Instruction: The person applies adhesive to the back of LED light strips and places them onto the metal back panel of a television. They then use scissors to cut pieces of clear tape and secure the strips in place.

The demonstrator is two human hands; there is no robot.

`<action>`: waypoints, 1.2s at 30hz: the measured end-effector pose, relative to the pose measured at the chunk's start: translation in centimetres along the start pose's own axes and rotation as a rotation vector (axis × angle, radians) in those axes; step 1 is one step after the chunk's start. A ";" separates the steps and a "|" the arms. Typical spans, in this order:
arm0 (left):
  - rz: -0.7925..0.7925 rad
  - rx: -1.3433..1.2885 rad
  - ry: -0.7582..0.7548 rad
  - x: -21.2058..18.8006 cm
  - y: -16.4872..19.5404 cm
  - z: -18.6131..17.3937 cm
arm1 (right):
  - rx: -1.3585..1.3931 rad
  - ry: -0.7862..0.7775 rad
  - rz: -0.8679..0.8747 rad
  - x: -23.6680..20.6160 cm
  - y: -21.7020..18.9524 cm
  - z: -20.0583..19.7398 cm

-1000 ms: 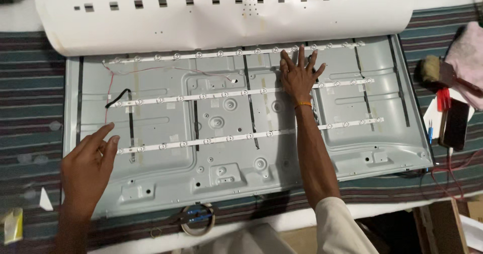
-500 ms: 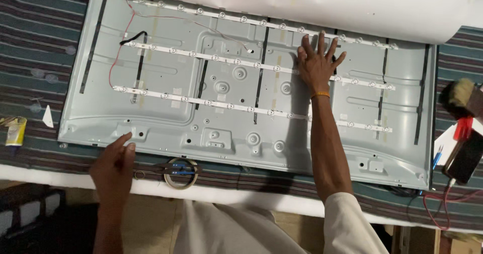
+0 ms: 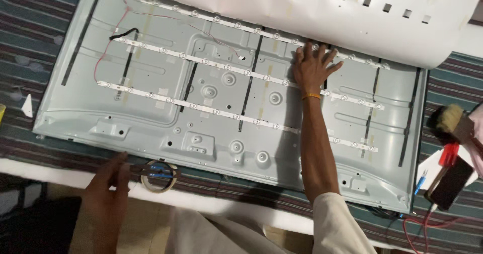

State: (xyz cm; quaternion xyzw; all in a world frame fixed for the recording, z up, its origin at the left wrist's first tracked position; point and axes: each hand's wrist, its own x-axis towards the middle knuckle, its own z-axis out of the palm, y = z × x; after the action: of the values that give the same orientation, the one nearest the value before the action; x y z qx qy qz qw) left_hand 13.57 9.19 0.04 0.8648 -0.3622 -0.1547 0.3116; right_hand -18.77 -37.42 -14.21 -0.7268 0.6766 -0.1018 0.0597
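A large grey metal backlight panel (image 3: 166, 78) lies flat on a striped cloth, with three white LED strips (image 3: 201, 108) running across it and thin red wires at its left. My right hand (image 3: 313, 67) rests flat on the panel, fingers spread, next to the upper strip, just below a white curled reflector sheet (image 3: 362, 17). My left hand (image 3: 111, 176) is at the near table edge, its fingers touching a roll of tape (image 3: 159, 175) that has a small blue-handled tool lying across it.
At the right lie a brush (image 3: 453, 122), a red-handled screwdriver (image 3: 447, 156), a dark phone (image 3: 452, 182) and red wires (image 3: 427, 224). A small white triangular scrap (image 3: 27, 106) sits on the striped cloth (image 3: 30, 42) at the left.
The view has shifted so the panel sits tilted. My left hand has come off the panel and dropped to the tape roll at the table edge. My right hand stays flat on the panel.
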 end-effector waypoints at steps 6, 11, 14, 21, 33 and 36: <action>0.070 -0.097 0.047 -0.2 -1.5 2.9 | 0.001 0.046 -0.096 -2.6 2.1 -0.6; -0.050 -0.054 -0.112 0.3 -4.2 2.9 | -0.017 -0.003 -0.023 -4.9 7.5 -1.6; -0.082 -0.088 -0.222 1.2 -5.1 3.7 | -0.026 0.041 0.041 -4.6 10.5 -2.0; -0.089 0.135 -0.290 2.0 -4.2 5.1 | 0.035 0.026 0.123 -1.8 12.5 -1.8; 0.020 -0.087 -0.231 1.5 -9.6 7.7 | 0.047 0.091 0.146 -1.9 11.5 -2.8; 0.105 -0.104 -0.255 2.8 -9.9 8.3 | 0.032 0.093 0.097 -1.8 12.3 -3.3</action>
State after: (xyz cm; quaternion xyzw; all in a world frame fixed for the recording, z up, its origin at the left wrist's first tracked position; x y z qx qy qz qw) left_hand 16.67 9.02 -12.80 0.8007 -0.4351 -0.2653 0.3149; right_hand -31.62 -36.43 -13.84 -0.6867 0.7113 -0.1434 0.0446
